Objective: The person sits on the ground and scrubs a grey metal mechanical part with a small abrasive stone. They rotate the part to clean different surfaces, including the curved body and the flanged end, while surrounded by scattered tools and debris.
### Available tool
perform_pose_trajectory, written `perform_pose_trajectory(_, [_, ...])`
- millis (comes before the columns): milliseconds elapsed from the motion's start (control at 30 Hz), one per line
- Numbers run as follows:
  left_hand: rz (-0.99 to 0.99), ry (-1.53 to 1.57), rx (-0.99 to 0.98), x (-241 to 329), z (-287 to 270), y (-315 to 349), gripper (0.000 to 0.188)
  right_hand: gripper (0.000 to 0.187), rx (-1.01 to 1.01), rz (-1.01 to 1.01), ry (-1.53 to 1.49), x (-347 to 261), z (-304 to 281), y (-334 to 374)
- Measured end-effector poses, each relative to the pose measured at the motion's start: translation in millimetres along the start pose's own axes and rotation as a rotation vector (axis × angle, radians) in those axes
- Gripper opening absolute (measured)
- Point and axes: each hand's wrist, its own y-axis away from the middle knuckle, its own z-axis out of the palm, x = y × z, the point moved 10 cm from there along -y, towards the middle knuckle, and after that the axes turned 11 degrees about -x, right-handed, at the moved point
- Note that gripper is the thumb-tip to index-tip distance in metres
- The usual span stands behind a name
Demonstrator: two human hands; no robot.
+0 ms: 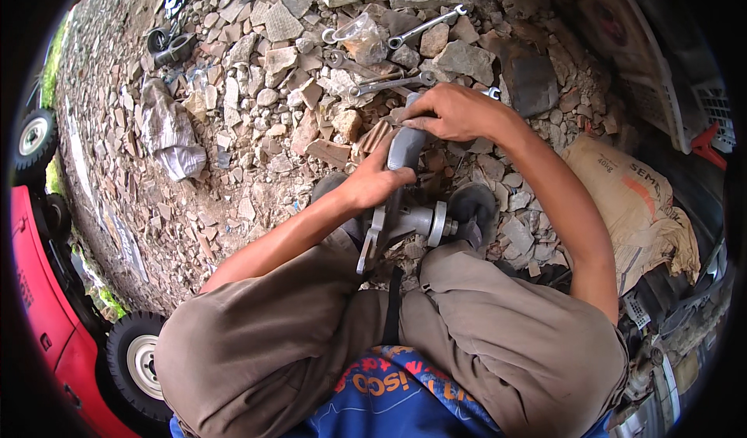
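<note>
Between my knees stands a metal casting [405, 222] with a round flange [437, 224] on its right side and a flat arm on its left. At its upper end is a smooth grey curved part [406, 148]; I cannot tell its exact kind. My left hand [380, 180] is closed round the near left side of this part, thumb across it. On its far end my right hand [451, 113] is closed, fingers bent over the top; the fingertips are partly hidden. Just beyond lie combination wrenches [394, 84], one close to my right hand.
Broken stone and tile cover the ground. Another wrench [428, 27] and a clear plastic cup [362, 40] lie farther off. A grey cloth [170, 131] and black parts [171, 47] are leftward. A paper sack [622, 204] sits right; a red vehicle [50, 298] stands left.
</note>
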Motion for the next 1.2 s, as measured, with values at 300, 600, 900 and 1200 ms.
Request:
perform_pose_trajectory(300, [0.044, -0.043, -0.001, 18, 10, -2, 0.095, 0.031, -0.001, 0.006, -0.094, 16, -2, 10])
perform_pose_trajectory(600, [0.041, -0.061, -0.02, 23, 12, -2, 0.09, 0.033, -0.005, -0.052, -0.114, 8, -1, 11])
perform_pose_trajectory(900, [0.022, -0.051, -0.003, 20, 9, -1, 0.089, 0.033, 0.077, 0.038, -0.213, 31, -2, 12])
perform_pose_trajectory(1200, [-0.006, -0.111, 0.006, 7, 2, -4, 0.091, 0.03, 0.221, 0.086, -0.329, 43, 3, 22])
